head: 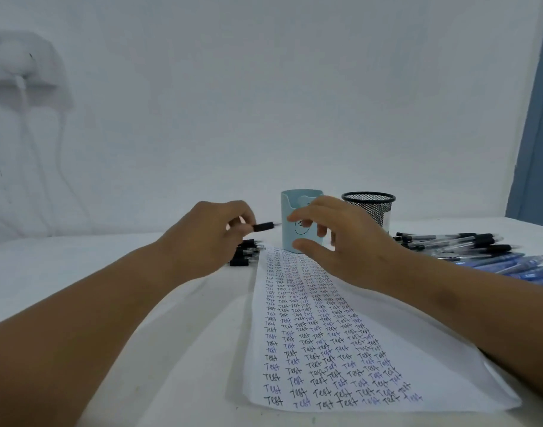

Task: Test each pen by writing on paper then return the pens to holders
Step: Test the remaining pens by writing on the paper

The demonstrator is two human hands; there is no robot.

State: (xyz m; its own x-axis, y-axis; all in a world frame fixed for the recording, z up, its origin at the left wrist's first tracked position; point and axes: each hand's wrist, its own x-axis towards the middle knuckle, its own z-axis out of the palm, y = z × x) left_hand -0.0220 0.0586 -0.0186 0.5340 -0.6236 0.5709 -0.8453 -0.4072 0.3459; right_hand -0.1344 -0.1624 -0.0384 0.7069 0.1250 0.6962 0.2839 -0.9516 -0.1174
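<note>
My left hand [208, 238] pinches a black pen [264, 226] between thumb and fingers, its tip pointing right toward the light blue holder [290, 208]. My right hand [341, 241] hovers with spread, relaxed fingers in front of that holder, holding nothing, just right of the pen's tip. A black mesh holder [369, 206] stands right of the blue one. A sheet of paper [325, 334] covered in rows of the word "Test" lies below both hands.
A few black pens [245, 252] lie left of the paper behind my left hand. Several black pens [449, 240] and blue pens [517, 266] lie in a pile at the right. A white wall with a socket and cable stands behind the table.
</note>
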